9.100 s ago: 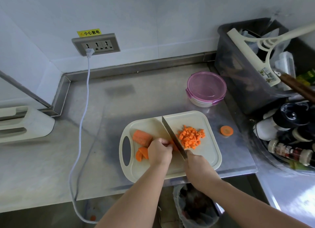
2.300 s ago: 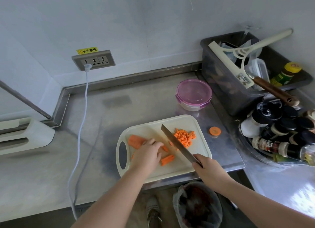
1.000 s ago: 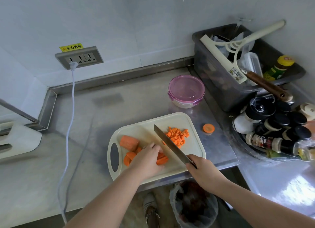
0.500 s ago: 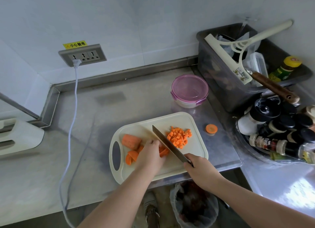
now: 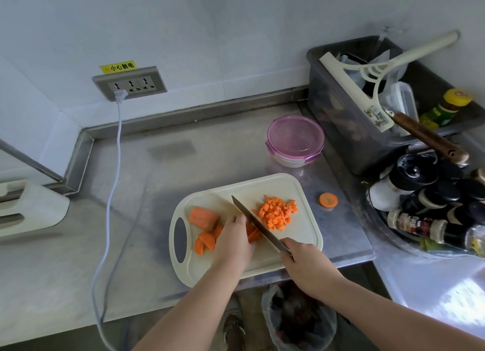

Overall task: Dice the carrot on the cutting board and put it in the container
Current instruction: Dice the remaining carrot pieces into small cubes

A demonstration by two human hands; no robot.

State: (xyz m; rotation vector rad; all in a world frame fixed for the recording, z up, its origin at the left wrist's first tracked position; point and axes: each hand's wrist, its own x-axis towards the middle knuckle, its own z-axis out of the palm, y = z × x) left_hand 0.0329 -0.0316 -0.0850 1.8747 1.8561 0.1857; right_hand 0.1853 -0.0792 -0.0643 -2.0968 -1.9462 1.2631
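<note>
Mid-dicing on the cutting board: a whole carrot chunk lies left, the left hand holds carrot strips under curled fingers beside the knife gripped in the right hand, dice piled right; next probably crosswise cuts, blade clear of that hand.
</note>
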